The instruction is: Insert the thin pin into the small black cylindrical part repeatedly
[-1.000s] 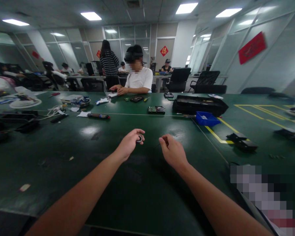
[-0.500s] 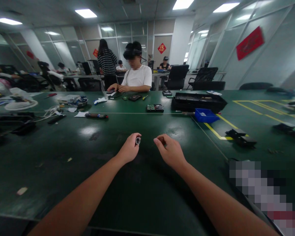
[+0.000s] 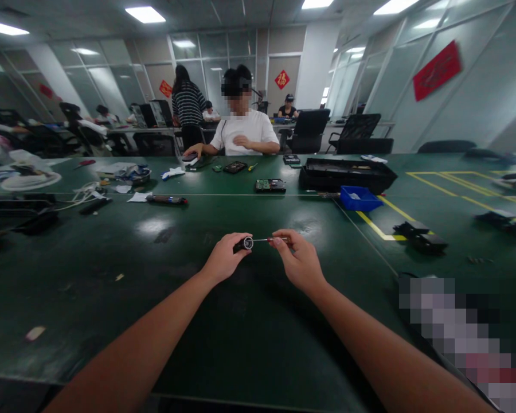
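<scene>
My left hand (image 3: 226, 257) is closed round a small black cylinder (image 3: 243, 244) whose round, silver-rimmed end faces me. Just to the right, my right hand (image 3: 300, 256) pinches a screwdriver (image 3: 279, 239) with a reddish handle. Its thin metal shaft (image 3: 260, 240) points left, and the tip is at the cylinder's rim; whether it goes inside I cannot tell. Both hands are held over the middle of the green table (image 3: 249, 355).
Ahead lie an opened circuit-board device (image 3: 270, 185), a long black tray (image 3: 348, 176), a blue bin (image 3: 360, 201) and a dark tool (image 3: 167, 199). Black parts (image 3: 420, 236) lie right. A person in white (image 3: 247, 133) sits opposite.
The cylinder has turned and shows more of its body. The screwdriver now shows between my hands, its shaft reaching the cylinder. The person opposite has raised one hand to the chest.
</scene>
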Demonstrator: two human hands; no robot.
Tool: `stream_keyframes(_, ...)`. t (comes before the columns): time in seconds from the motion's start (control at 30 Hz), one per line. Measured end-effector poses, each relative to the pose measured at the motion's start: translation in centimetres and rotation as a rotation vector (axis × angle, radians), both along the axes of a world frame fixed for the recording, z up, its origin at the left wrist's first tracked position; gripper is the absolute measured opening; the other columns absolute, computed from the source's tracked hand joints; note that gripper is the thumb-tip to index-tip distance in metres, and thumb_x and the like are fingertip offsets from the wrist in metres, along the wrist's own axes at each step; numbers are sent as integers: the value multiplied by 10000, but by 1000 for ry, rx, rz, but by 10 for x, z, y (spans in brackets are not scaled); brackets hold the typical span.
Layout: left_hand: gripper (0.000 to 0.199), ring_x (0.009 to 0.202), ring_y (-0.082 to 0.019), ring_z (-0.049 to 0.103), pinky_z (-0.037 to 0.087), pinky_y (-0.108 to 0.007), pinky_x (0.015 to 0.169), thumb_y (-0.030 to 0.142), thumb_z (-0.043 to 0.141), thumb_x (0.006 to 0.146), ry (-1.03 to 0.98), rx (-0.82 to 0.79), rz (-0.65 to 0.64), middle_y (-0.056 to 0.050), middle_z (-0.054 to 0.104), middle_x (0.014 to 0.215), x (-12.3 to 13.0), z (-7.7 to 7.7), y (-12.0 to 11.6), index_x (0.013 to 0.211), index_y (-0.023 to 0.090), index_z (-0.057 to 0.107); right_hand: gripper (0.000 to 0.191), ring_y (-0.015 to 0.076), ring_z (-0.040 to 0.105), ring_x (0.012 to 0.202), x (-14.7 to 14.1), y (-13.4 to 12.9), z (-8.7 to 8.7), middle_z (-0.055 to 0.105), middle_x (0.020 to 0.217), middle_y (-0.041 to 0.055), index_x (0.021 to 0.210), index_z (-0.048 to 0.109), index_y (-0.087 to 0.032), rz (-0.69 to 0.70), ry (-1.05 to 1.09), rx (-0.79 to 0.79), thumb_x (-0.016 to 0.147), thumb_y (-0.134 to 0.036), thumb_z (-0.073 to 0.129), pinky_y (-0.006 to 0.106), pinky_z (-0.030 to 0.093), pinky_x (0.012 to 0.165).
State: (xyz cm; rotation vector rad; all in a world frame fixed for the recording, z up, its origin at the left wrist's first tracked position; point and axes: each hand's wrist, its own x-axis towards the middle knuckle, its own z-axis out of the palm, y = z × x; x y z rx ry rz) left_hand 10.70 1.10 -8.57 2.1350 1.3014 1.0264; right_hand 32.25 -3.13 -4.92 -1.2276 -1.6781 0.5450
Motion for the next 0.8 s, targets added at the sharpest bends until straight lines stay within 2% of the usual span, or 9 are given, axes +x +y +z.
stream_keyframes(0.13,408,1204,-250,576,395,-443,1092,242,683,868,1,-22,15,-62,655,1284,-1,-1,0,1275,253,649,219,221,722,929,1,2,-1,764,964,71,1059,641,-209,-24,-3,-8,966,-371,527,364,525,848)
stream_keyframes(0.37,407,1205,-253,581,399,-442,1091,228,679,862,-5,-26,20,-63,658,1284,-2,-1,0,1268,252,655,226,212,719,928,2,3,-1,762,976,60,1072,647,-220,34,7,-7,965,-377,525,349,520,827)
stream_keyframes(0.8,422,1176,-250,578,406,-438,1061,230,690,858,1,-37,-9,-48,667,1246,-1,3,-2,1275,276,650,266,202,708,825,2,7,-2,758,880,53,1011,654,-196,-114,16,-64,966,-410,503,323,491,751)
